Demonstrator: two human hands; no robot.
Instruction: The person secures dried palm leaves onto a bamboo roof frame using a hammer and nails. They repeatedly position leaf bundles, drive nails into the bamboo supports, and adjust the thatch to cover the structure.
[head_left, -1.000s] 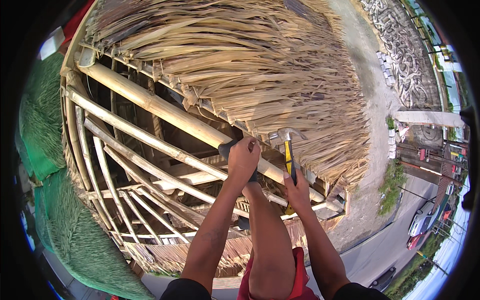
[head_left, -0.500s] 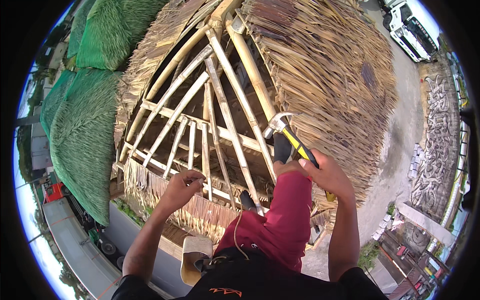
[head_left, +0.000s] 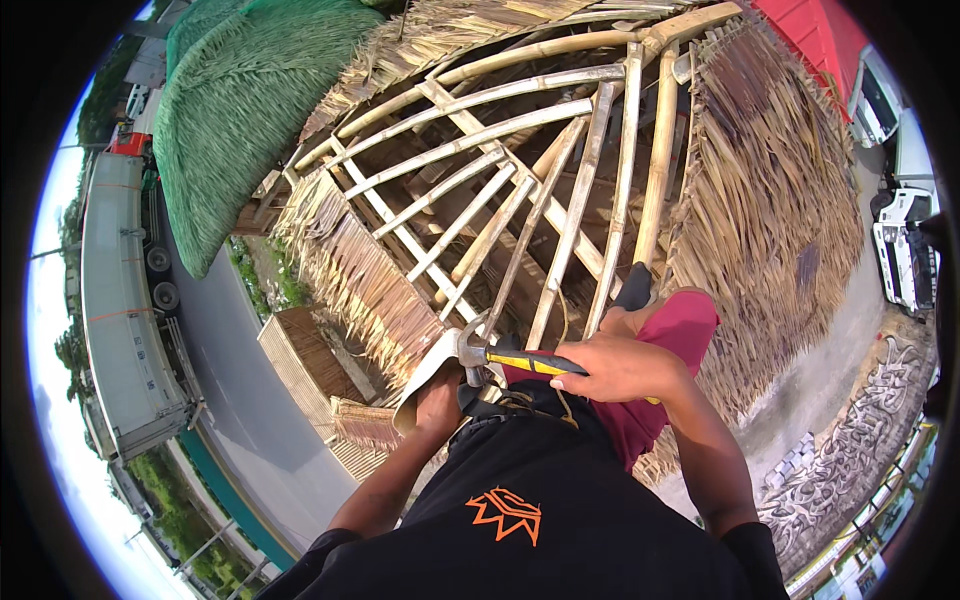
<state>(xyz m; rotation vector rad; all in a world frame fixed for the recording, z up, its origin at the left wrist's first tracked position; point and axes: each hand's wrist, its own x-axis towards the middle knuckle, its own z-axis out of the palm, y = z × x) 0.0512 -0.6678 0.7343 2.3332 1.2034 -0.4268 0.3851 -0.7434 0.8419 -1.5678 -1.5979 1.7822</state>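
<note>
A claw hammer (head_left: 525, 361) with a yellow and black handle lies level across my waist, its metal head to the left. My right hand (head_left: 625, 370) is closed around the handle. My left hand (head_left: 437, 408) reaches into a pale, open-topped pouch (head_left: 425, 372) at my left hip, so its fingers are hidden. The hammer's head is close beside the pouch's rim. Beyond my hands spreads a roof frame of split bamboo strips (head_left: 565, 235), nailed or tied in a fan. One dark-socked foot (head_left: 634, 287) rests against the frame at the right.
Dry thatch (head_left: 770, 220) covers the roof slope on the right, and a thatch strip (head_left: 355, 275) edges the frame at left. Gaps between the strips open to the space below. A green-netted roof (head_left: 250, 110), a road (head_left: 265, 400) and a parked truck (head_left: 130, 300) lie to the left.
My left hand has dropped from above the frame into the pouch. The hammer has come down and left to my waist in my right hand. My view has turned and tilted toward my body.
</note>
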